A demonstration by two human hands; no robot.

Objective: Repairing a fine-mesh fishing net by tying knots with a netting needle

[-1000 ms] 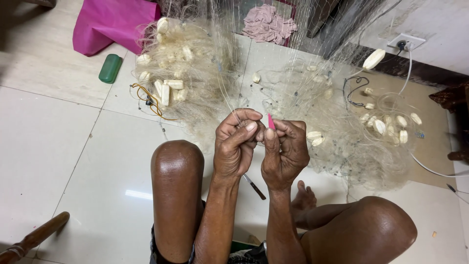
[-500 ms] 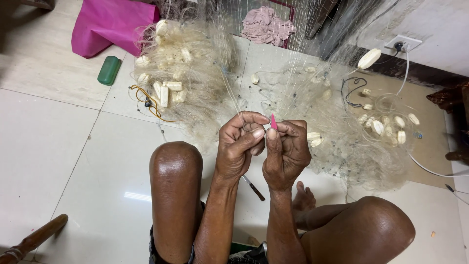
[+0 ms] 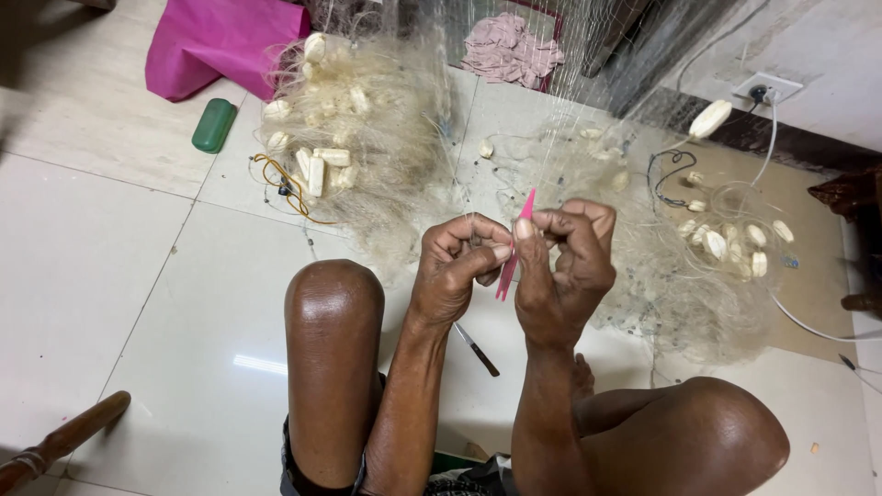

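Right hand point(image 3: 562, 266) is pinched tight on the pink netting needle point(image 3: 514, 244). Left hand point(image 3: 457, 266), just beside the needle, has fingers curled closed on fine net strands point(image 3: 478, 165)

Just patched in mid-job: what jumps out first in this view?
At centre, the left hand and right hand meet, the right pinching a slim pink plastic netting needle. Behind them a pale, fine fishing net with white oval floats sprawls over the tiled floor. A bright pink cloth lies top left.

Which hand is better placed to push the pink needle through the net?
Right, probably: the right hand already pinches the pink needle, while the left hand pinches net strands.
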